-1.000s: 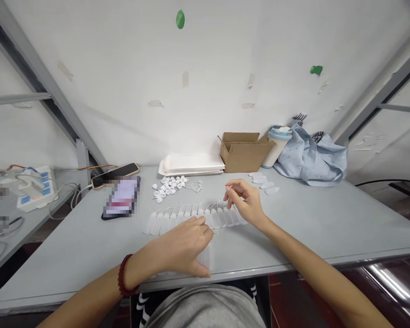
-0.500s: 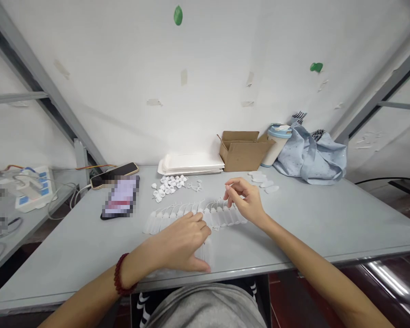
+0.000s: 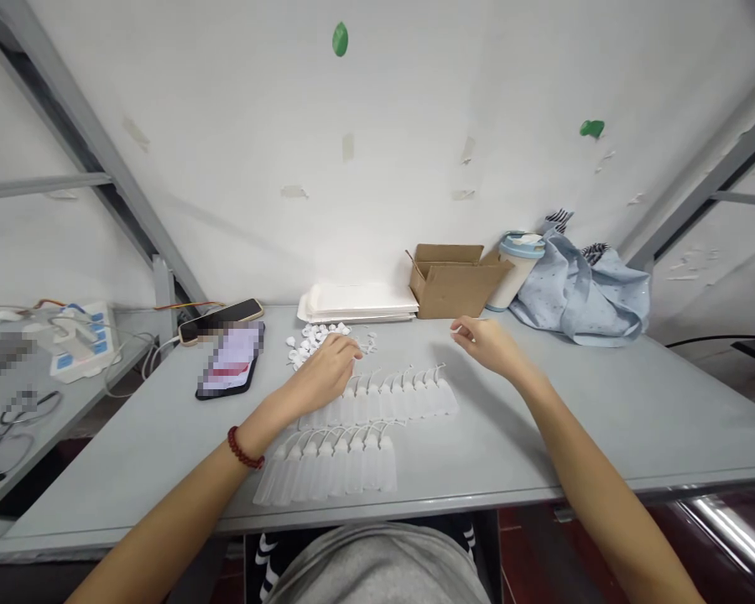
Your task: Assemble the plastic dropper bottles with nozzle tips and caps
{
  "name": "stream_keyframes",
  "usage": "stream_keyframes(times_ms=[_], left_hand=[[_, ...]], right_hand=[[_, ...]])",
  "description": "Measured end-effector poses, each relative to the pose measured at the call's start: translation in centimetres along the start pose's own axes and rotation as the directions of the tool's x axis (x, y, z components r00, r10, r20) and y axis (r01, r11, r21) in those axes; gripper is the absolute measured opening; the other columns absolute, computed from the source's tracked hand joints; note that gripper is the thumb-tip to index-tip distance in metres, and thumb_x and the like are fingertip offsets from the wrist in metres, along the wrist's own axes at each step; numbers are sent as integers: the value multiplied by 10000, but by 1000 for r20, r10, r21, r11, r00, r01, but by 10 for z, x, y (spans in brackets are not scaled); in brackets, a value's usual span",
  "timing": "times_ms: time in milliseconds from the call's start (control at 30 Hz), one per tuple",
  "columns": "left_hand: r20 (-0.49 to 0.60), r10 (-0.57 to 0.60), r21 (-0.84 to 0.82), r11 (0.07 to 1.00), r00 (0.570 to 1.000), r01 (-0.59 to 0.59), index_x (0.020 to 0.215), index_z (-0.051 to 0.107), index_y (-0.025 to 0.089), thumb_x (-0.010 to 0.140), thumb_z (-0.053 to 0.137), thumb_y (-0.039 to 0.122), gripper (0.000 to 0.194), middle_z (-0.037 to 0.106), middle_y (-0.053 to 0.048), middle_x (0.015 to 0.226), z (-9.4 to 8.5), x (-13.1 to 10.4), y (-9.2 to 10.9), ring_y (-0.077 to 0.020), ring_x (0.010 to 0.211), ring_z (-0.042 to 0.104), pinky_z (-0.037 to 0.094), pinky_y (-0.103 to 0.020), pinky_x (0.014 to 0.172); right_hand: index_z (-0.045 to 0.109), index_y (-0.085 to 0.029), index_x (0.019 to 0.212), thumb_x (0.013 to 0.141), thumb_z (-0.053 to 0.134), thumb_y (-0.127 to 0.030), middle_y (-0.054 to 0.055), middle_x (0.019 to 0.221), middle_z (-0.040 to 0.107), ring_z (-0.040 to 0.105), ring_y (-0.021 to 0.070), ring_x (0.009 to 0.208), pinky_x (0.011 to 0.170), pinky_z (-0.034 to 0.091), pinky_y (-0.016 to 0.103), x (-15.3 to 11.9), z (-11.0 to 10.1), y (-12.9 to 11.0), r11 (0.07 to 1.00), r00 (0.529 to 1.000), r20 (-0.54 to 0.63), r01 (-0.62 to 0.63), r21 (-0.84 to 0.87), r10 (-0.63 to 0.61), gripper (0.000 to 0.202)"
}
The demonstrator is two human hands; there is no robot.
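My left hand [image 3: 327, 367] is over the near side of a pile of small white plastic caps [image 3: 311, 337]. Its fingers are bent and close together; the thumb and whatever the fingertips hold are hidden. Small thin white pieces [image 3: 369, 341] lie just beyond those fingertips. My right hand [image 3: 491, 346] hovers in front of the cardboard box, fingers curled, with a gap at the thumb and nothing visible between them. Two rows of translucent flat plastic pieces with white tops and thin curved strings lie below: a back row [image 3: 408, 401] partly under my left hand, and a front row [image 3: 333, 470].
Along the wall stand a stack of white trays [image 3: 361, 300], an open cardboard box [image 3: 456, 289], a lidded cup [image 3: 516, 268] and a light blue cloth bag [image 3: 582, 289]. Two phones, one black-edged [image 3: 232, 359] and one gold-edged [image 3: 221, 320], lie left. A power strip [image 3: 85, 340] is farther left.
My left hand has moved up from the front row to the caps, uncovering that row. My right hand has left the back row, shifting right and back over the loose flat white pieces, now hidden.
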State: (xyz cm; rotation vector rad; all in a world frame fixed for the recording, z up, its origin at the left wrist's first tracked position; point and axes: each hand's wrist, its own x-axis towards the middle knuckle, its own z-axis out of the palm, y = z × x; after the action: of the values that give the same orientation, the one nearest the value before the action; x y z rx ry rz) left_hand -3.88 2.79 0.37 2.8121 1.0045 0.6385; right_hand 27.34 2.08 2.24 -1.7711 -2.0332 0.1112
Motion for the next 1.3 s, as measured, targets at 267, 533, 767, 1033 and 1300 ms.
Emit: stream_keyframes(times_ms=[267,533,767,1033,1300], left_hand=[[36,-2,14,1000,999,1,1110,605,179,807,374,19,412,584,-104,1244,22,-1,-24,-263,1259,415,410,-500,990],[76,-2,-7,1000,997,2,1181,583,189,783,377,-2,487,550,-92,1320,33,5,-29,-274,1307,373,385,-505,1006],[79,24,-50,999,997,-20,1078,631,172,792,380,22,409,642,-95,1155,31,10,-26,-239,1132,503,452,-411,928],[-17,-44,-172,984,999,41,1000,645,174,832,385,95,320,658,-94,1044,18,8,-20,-238,1049,543,452,-425,922],[-128,-284,-430,879,950,205,928,648,184,846,464,213,204,688,-68,975,0,10,-1,-208,900,637,524,-372,791]], right_hand=[[657,-131,1007,748,532,-92,115,891,715,657,240,782,626,449,287,4,-25,61,921,935,75,-324,-214,347,290],[690,-156,910,632,588,-62,72,823,698,646,193,680,529,452,243,4,-32,96,867,849,231,-408,-285,476,310],[675,-185,761,567,707,-155,42,786,672,631,190,684,531,437,239,7,-27,86,893,849,304,-358,-272,432,199],[643,-175,692,583,696,-151,37,699,686,625,184,632,502,409,239,6,-22,68,948,874,367,-291,-131,320,124],[636,-159,872,750,591,-268,20,655,663,593,154,597,578,427,245,4,-21,50,987,975,201,-115,111,91,170]])
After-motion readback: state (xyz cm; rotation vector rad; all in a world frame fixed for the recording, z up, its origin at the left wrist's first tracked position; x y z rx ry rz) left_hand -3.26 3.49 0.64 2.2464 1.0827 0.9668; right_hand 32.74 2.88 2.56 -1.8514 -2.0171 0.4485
